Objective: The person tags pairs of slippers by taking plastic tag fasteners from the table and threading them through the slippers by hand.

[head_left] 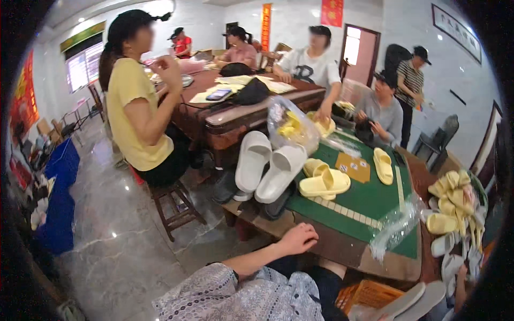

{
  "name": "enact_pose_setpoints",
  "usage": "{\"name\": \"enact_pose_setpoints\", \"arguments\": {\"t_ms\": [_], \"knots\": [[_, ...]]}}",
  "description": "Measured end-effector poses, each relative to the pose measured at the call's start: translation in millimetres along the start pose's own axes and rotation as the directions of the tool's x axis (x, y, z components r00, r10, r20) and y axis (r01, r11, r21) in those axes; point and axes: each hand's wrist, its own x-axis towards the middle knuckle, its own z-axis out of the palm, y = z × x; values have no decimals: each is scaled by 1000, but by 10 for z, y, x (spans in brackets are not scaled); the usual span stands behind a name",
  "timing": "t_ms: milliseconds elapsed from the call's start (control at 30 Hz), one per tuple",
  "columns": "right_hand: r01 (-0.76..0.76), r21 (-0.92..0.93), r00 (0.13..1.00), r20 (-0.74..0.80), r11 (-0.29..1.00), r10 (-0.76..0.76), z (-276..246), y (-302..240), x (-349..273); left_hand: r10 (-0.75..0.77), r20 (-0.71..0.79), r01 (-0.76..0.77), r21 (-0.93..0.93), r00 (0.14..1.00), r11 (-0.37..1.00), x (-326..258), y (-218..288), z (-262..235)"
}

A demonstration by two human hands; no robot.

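Your left hand (300,239) sits at the near edge of the table (342,252), back up, fingers loosely bent, nothing visible in it; palm side hidden, so can't tell how far it's closed or whether it touches the edge. Another hand (461,282) shows at lower right near the rim; can't tell if it's yours, so your right hand's state can't be told either. Slippers are on the table ahead of you: white slippers (280,174) at the left side, thick-soled, open-toed, one wide smooth band each, tilted, with dark shoes (227,184) beside and under them. Right of those, a pale yellow pair (327,185), same chunky shape, one lapped over the other on the green mat (369,199); a single yellow slipper (383,167) lies farther right, apart, past a brown card (353,167). A row of pale tiles (345,212) runs in front of the pair, crumpled clear plastic (393,230) near its right end. Behind the white ones, a clear bag (292,125) shows yellow inside; a co-worker's hand (324,114) is at a yellow slipper beside it. Right of the table, a yellow heap (455,195); lower right, light grey slippers (409,302) by an orange basket (375,291).
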Motion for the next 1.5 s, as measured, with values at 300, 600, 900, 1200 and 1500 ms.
{"name": "enact_pose_setpoints", "arguments": {"t_ms": [300, 600, 900, 1200, 1500], "knots": [[-390, 767, 881, 472, 509, -36, 1407, -1797, 116, 406, 36, -378, -298, 913, 877, -13, 769, -160], [-782, 598, 580, 802, 179, -145, 1754, -2419, -217, 380, -189, -395, -51, 906, 917, -162, 390, -460], [-785, 604, 604, 796, 137, -43, 2047, -2158, -250, 298, -125, -317, -171, 946, 933, -296, 492, -265], [-602, 751, 777, 630, 272, -18, 2134, -1932, -118, 291, -141, -318, -244, 946, 916, -263, 478, -398], [-457, 843, 882, 471, 282, 23, 2005, -1985, 43, 287, -122, -306, -197, 950, 931, -201, 675, -580]]}}
